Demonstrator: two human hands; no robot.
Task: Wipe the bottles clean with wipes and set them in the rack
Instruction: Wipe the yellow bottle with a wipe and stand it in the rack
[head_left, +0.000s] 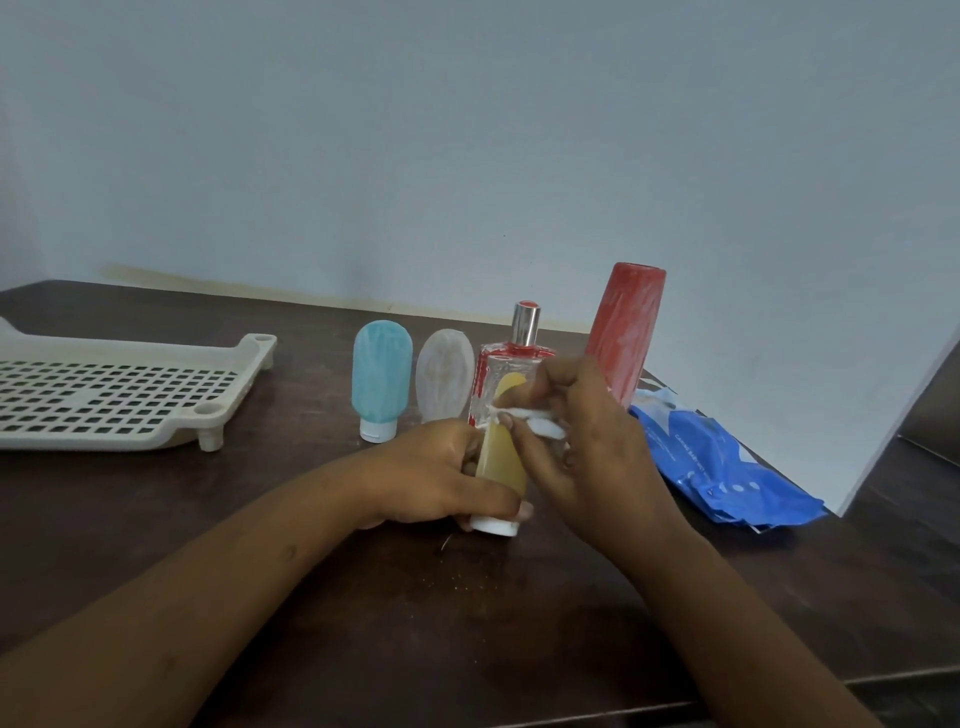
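A small yellow squeeze bottle stands cap-down on its white cap at the table's middle. My left hand grips its lower body. My right hand pinches a white wipe against the bottle's upper part. Behind them stand a blue squeeze bottle, a pale clear one, a glass perfume bottle with a silver and red cap, and a tall red bottle. The cream perforated rack lies at the left with nothing on it.
A blue wipes pack lies at the right, near a white board leaning at the table's right edge. The dark wooden table runs to the wall behind. Fine crumbs speckle the surface in front of the yellow bottle.
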